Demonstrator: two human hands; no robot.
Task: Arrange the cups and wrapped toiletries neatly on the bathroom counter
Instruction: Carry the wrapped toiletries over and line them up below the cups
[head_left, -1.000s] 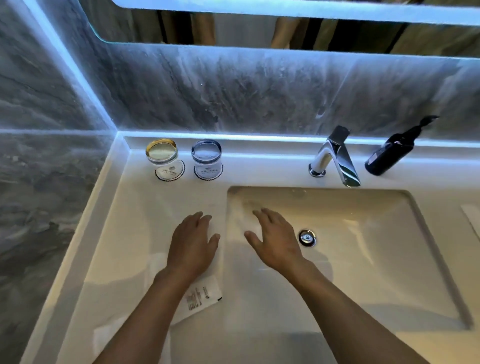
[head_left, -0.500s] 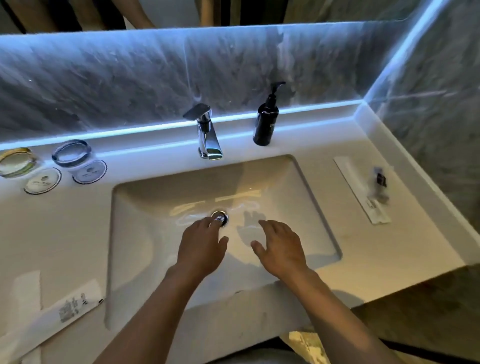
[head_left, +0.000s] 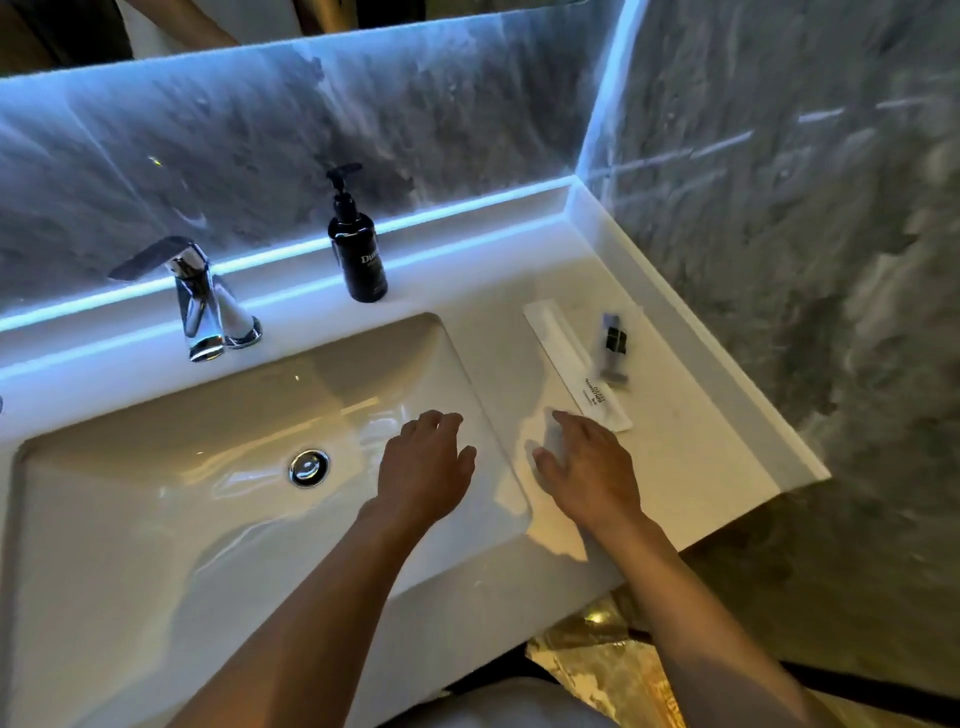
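Head view: looking down on a white bathroom counter (head_left: 691, 467) with a sunken white basin (head_left: 234, 467) filling the left and centre of the frame.
Left hand (head_left: 423, 467): centre frame, flat over the basin's right side, fingers loose and spread, grasping nothing.
Right hand (head_left: 589, 475): just right of centre, over the counter strip beside the basin, fingers relaxed and apart, empty, fingertips close to the near end of the wrapper.
Task items: a long white paper-wrapped toiletry (head_left: 574, 366) lies on the slant right of centre; a small clear packet with dark contents (head_left: 613, 345) sits just beside it, blurred, contents unclear.
Cups: none in frame.
Background: chrome tap (head_left: 200, 301) at left, black pump bottle (head_left: 358, 249) at upper centre by the lit backsplash.
Progress: these two items look loosely placed and untouched; straightening them seems the job at hand.
Left to do: square them up; the cups' state cannot be judged from here.
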